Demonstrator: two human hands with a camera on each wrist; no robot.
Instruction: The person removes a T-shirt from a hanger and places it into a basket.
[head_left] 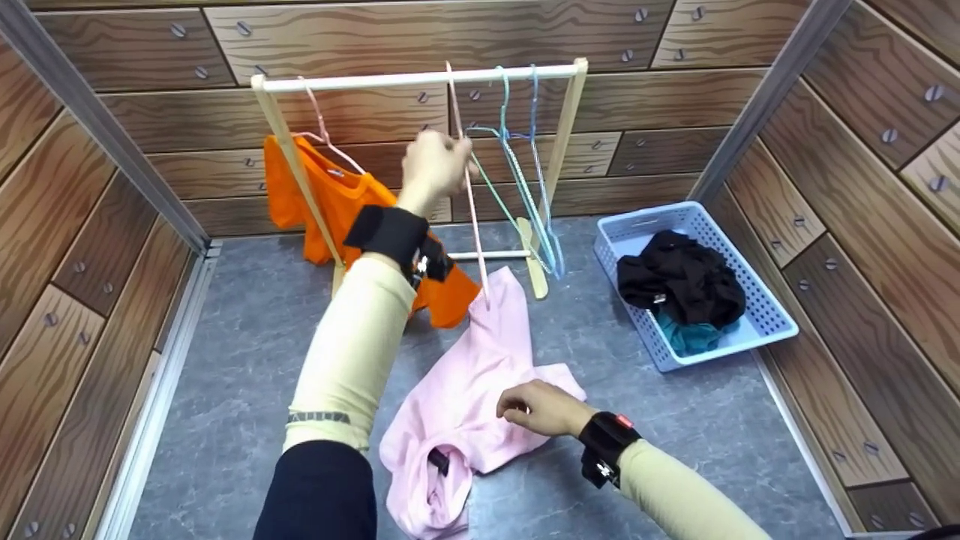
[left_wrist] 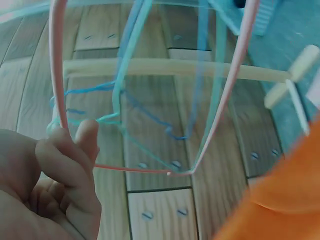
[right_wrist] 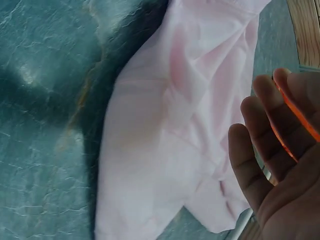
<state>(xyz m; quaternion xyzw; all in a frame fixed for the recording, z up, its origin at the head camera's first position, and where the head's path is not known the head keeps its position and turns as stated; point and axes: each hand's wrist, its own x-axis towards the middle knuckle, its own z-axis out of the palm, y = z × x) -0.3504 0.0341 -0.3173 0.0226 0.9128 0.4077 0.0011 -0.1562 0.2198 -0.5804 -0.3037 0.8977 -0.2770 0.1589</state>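
My left hand (head_left: 437, 166) grips a pink hanger (left_wrist: 58, 65) near its top, at the rail of the small clothes rack. In the left wrist view the thumb and fingers curl round the pink hanger's neck. Below, a pink garment (head_left: 499, 390) lies rumpled on the floor, a dark label showing at its collar. Over it hovers my right hand (head_left: 546, 407), fingers loosely bent and holding nothing; the right wrist view shows its palm and relaxed fingers (right_wrist: 244, 155) beside the pink cloth. An orange shirt (head_left: 330, 187) hangs from another pink hanger (head_left: 322, 127) at the rack's left.
The wooden rack (head_left: 420, 78) stands against the wood-patterned back wall. A green hanger (head_left: 504, 97) and a blue hanger (head_left: 534, 105) hang at its right end. On the right, a blue basket (head_left: 772, 330) holds black clothing (head_left: 679, 277) and a teal cloth (head_left: 686, 335).
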